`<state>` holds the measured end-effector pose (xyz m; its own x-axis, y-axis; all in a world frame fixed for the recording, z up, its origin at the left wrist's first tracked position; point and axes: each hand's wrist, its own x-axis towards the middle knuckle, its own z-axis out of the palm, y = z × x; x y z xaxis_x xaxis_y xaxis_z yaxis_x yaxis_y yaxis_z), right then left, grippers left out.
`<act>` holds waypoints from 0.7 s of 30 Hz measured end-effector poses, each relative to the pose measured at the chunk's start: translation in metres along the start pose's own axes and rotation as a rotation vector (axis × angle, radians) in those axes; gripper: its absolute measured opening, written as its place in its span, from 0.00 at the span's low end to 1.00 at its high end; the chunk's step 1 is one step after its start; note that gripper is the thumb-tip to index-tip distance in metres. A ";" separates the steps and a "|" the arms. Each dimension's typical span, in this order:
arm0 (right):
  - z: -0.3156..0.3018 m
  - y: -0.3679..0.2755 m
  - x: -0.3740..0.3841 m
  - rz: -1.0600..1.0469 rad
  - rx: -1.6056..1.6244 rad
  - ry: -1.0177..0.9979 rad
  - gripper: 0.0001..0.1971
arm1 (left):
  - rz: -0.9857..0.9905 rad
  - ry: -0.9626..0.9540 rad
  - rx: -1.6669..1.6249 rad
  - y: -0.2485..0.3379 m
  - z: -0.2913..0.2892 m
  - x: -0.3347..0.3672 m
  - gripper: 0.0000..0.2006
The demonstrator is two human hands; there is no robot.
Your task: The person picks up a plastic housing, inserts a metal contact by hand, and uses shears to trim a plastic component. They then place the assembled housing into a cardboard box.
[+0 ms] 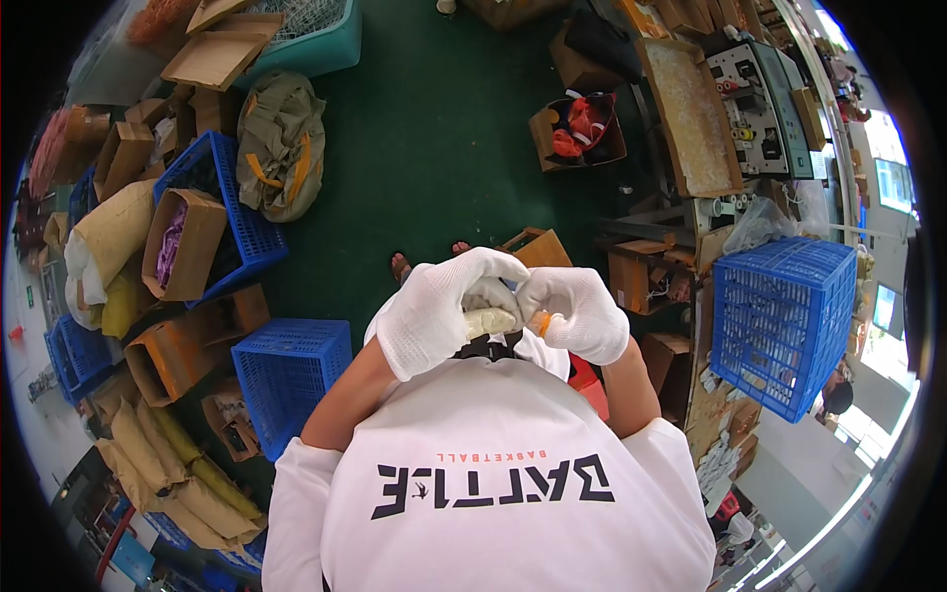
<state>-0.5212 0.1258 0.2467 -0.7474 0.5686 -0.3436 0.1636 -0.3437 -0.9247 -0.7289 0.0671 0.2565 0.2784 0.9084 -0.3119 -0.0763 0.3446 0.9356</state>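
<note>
Item, at centre: one small orange band [543,323], by our record at the tip of the gloved right hand [582,314], on the side facing the left; beside it, one pale beige patch [489,321] under the left hand [444,308], which we cannot tell as a held piece or the glove's own thumb. Hands: both white-gloved, fingers curled narrow, drawn together before the waist; whether either is closed upon something we cannot tell. Step, in our judgement: close fingertip work between the two hands; the next move would call for a steady left hand while the right's fingertips keep the band in control. Surrounding: white shirt [493,414] just behind the hands; cardboard box [539,248] beyond them; green floor [424,148] farther forward; blue crate [292,370] to our left, another blue crate [782,326] to our right, both well apart from the hands.
</note>
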 end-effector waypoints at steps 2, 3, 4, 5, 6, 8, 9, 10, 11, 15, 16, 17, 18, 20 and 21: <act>0.000 -0.001 0.000 0.019 0.062 0.001 0.09 | -0.014 -0.011 -0.005 0.002 -0.001 0.001 0.19; 0.001 -0.001 0.000 0.037 0.124 0.002 0.08 | -0.029 -0.022 -0.010 0.003 -0.002 0.001 0.18; 0.000 -0.001 0.000 0.037 0.124 0.001 0.08 | -0.029 -0.022 -0.010 0.004 -0.003 0.002 0.18; -0.001 0.000 0.000 0.044 0.173 -0.013 0.07 | -0.027 -0.036 -0.006 0.005 -0.004 0.002 0.18; -0.001 0.002 0.000 0.051 0.221 -0.027 0.06 | -0.025 -0.051 -0.003 0.005 -0.004 0.002 0.18; -0.001 0.005 0.000 0.059 0.274 -0.039 0.04 | -0.038 -0.056 -0.044 0.005 -0.005 0.002 0.18; -0.001 0.007 0.000 0.068 0.327 -0.050 0.04 | -0.052 -0.062 -0.085 0.005 -0.005 0.002 0.18; -0.001 0.011 0.000 0.068 0.327 -0.051 0.04 | -0.052 -0.061 -0.085 0.006 -0.005 0.002 0.18; -0.001 0.016 0.000 0.051 0.385 -0.072 0.07 | -0.057 -0.083 -0.099 0.008 -0.007 0.001 0.18; -0.002 0.025 0.001 0.049 0.564 -0.143 0.15 | -0.082 -0.114 -0.155 0.009 -0.008 0.001 0.17; -0.002 0.028 0.001 0.049 0.564 -0.142 0.15 | -0.082 -0.115 -0.155 0.010 -0.009 0.001 0.17; -0.003 0.032 0.001 0.041 0.623 -0.172 0.15 | -0.063 -0.117 -0.114 0.012 -0.010 0.000 0.17; -0.003 0.034 0.001 0.032 0.682 -0.202 0.16 | -0.044 -0.119 -0.074 0.012 -0.010 0.000 0.17; 0.001 0.033 0.002 0.031 0.729 -0.212 0.16 | -0.037 -0.115 -0.043 0.014 -0.011 -0.001 0.18; 0.003 0.032 0.003 0.031 0.775 -0.219 0.16 | -0.029 -0.114 -0.014 0.014 -0.012 -0.002 0.18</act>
<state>-0.5196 0.1144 0.2166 -0.8722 0.4188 -0.2526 -0.2474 -0.8233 -0.5109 -0.7422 0.0734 0.2683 0.3880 0.8653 -0.3174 -0.0793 0.3744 0.9239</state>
